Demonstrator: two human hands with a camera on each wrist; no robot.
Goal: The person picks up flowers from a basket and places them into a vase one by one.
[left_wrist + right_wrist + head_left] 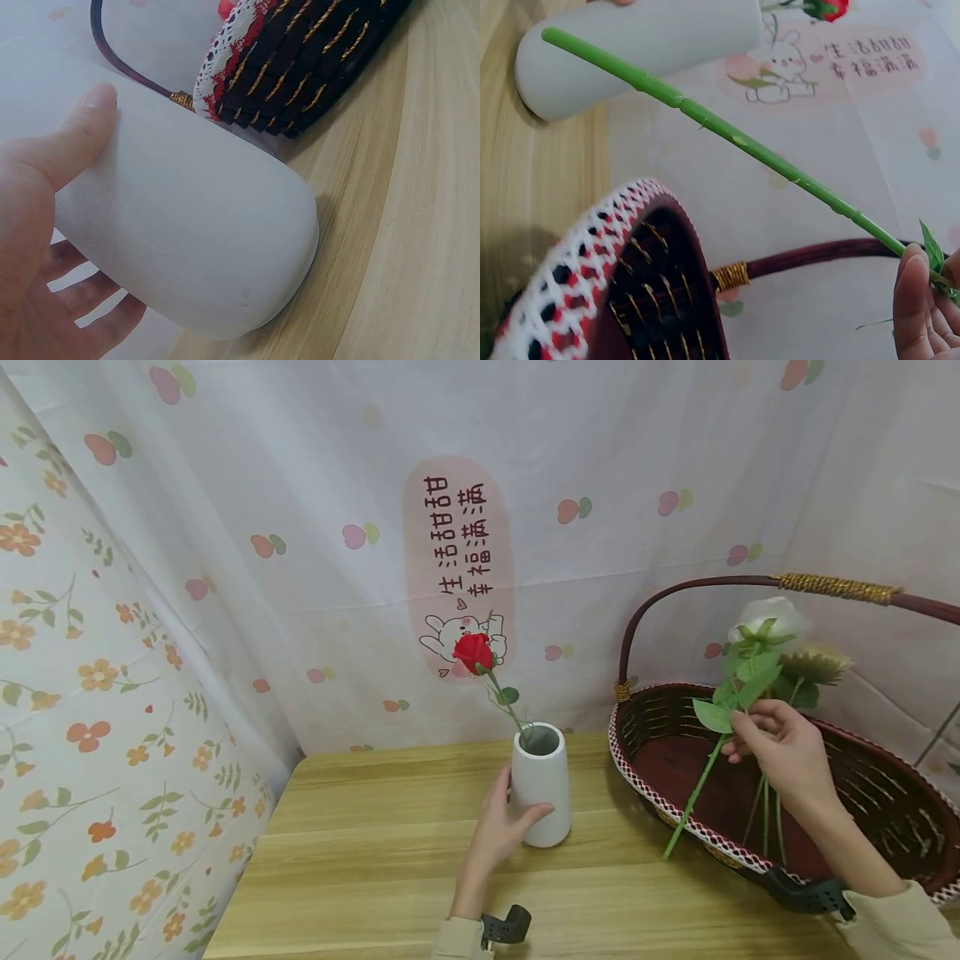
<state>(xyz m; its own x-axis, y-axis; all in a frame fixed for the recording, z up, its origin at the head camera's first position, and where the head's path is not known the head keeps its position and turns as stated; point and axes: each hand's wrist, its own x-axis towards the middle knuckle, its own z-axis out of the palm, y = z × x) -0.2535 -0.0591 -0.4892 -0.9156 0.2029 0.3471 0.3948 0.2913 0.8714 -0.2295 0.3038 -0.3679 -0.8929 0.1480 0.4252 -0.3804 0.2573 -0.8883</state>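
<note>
A white vase [542, 793] stands on the wooden table, and my left hand [501, 827] grips its side, thumb across the front and fingers behind. In the left wrist view the thumb lies along the vase [202, 202]. One red rose [474, 653] leans left out of the vase mouth. My right hand [787, 756] pinches the green stem of a white rose [767, 622] just below its leaves, over the basket. The bare stem [757, 150] slants down toward the vase side, its lower end past the basket's near rim in the head view.
A dark woven basket [678, 693] with lace-trimmed rim and tall arched handle [697, 582] stands at the right. Another pale flower [813, 667] with thin stems is in it. Printed cloth [337, 468] hangs behind the table [360, 860], and flowered cloth [97, 735] at the left.
</note>
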